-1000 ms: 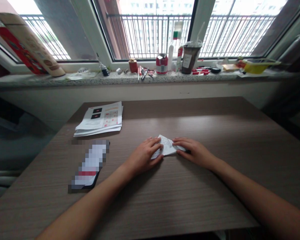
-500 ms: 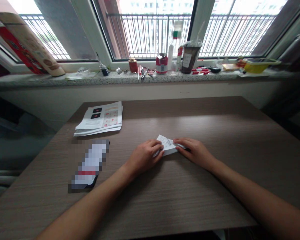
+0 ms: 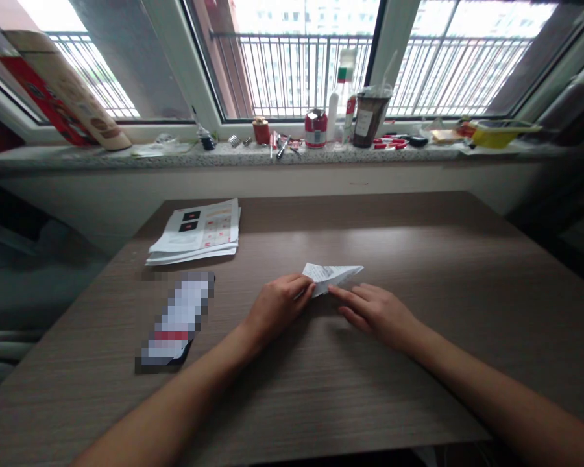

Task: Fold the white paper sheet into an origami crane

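A small folded sheet of printed paper point(image 3: 327, 275) is at the middle of the wooden table point(image 3: 394, 240), its pointed end towards the right. My left hand point(image 3: 281, 299) pinches the paper's left end between thumb and fingers. The index fingertip of my right hand point(image 3: 372, 310) touches the paper's near edge. The other fingers of that hand are apart and hold nothing. Part of the paper's left end is hidden under my left fingers.
A stack of printed sheets point(image 3: 197, 227) lies at the table's back left, with a blurred-out phone point(image 3: 178, 318) nearer me. Along the windowsill point(image 3: 160, 159) stand a red can point(image 3: 316, 128), a bottle point(image 3: 346, 97), a dark cup point(image 3: 371, 117) and a yellow container point(image 3: 499, 134).
My right hand has let go of the paper's right end and moved nearer me, so the pointed end now shows. My left hand keeps its hold at the left end.
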A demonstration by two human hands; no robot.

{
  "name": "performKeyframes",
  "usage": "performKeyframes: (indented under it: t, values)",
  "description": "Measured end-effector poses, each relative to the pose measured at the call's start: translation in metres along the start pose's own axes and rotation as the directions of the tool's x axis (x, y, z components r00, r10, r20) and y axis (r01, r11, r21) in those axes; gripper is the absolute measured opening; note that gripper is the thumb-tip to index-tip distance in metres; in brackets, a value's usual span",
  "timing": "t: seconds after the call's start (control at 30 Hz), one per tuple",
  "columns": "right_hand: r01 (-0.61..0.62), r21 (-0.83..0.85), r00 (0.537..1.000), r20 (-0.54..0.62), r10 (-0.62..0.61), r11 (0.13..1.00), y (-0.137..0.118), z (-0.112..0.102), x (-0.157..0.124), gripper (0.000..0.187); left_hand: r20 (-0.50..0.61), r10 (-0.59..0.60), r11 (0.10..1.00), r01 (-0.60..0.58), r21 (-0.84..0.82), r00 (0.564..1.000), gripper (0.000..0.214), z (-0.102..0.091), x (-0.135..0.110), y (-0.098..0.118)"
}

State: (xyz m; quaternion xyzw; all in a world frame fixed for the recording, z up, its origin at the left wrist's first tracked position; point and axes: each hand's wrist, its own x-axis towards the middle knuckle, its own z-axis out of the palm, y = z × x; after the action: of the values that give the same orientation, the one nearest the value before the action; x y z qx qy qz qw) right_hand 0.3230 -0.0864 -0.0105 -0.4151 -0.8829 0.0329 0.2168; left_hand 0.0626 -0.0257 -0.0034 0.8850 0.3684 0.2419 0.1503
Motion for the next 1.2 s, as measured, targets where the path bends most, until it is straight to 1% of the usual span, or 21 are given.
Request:
performKeyframes:
  t: [0.07,0.13,0.27,0.37,0.43,0.53,0.57,0.63,0.73,0.8,0.9,1.0,1.2]
  values:
    - [-0.009,0.018,1.0,0.026,0.008,1.0,-0.004,0.003,0.002,0.051,-0.021,-0.016,0.999,0.015,-0.047,1.0,0.023,-0.001,0.0,0.002]
    - [-0.02,0.042,0.999,0.028,0.019,0.999,-0.007,0.005,0.006,0.052,-0.042,-0.021,0.995,0.017,-0.098,0.999,0.022,-0.002,0.0,0.005]
    - [-0.032,0.058,0.999,0.015,0.031,0.998,-0.011,0.004,0.012,0.041,-0.096,-0.022,0.984,0.005,-0.18,0.995,0.018,-0.004,0.001,0.011]
    - [-0.041,0.035,0.999,0.012,0.04,0.999,-0.014,0.001,0.017,0.039,-0.129,-0.016,0.973,-0.014,-0.23,0.992,0.018,-0.005,0.001,0.015]
    - [-0.049,0.024,0.999,0.009,0.048,0.999,-0.014,0.001,0.021,0.038,-0.138,-0.011,0.967,-0.025,-0.255,0.99,0.016,-0.005,0.0,0.016]
    - [-0.052,0.014,0.999,-0.001,0.052,0.999,-0.012,0.002,0.025,0.03,-0.178,-0.026,0.96,-0.025,-0.28,0.984,0.009,-0.003,-0.001,0.014]
    - [-0.051,0.007,0.999,-0.004,0.051,0.999,-0.012,0.003,0.026,0.028,-0.193,-0.022,0.962,-0.032,-0.272,0.981,0.009,-0.002,-0.001,0.013]
    - [-0.045,-0.012,0.999,-0.011,0.045,0.999,-0.01,0.003,0.027,0.026,-0.195,0.024,0.975,-0.066,-0.214,0.98,0.016,-0.002,-0.001,0.01]
    - [-0.023,-0.036,1.0,-0.003,0.023,0.999,-0.007,0.0,0.027,0.025,-0.116,0.126,0.986,-0.138,-0.099,0.985,0.025,-0.004,-0.003,0.007]
    - [-0.01,-0.044,1.0,0.006,0.01,0.999,-0.007,-0.004,0.026,0.024,-0.077,0.152,0.987,-0.156,-0.048,0.985,0.028,-0.005,-0.003,0.006]
    - [-0.001,-0.043,1.0,0.014,0.002,0.999,-0.005,-0.009,0.026,0.024,-0.077,0.141,0.99,-0.141,-0.002,0.987,0.025,-0.008,-0.003,0.006]
    - [0.011,-0.04,1.0,0.026,-0.01,0.999,-0.004,-0.012,0.027,0.024,-0.084,0.113,0.994,-0.113,-0.003,0.99,0.02,-0.01,-0.003,0.007]
    - [0.032,-0.054,0.998,0.056,-0.029,0.998,0.0,-0.017,0.027,0.021,-0.079,0.06,0.998,-0.061,-0.011,0.995,0.017,-0.016,-0.002,0.007]
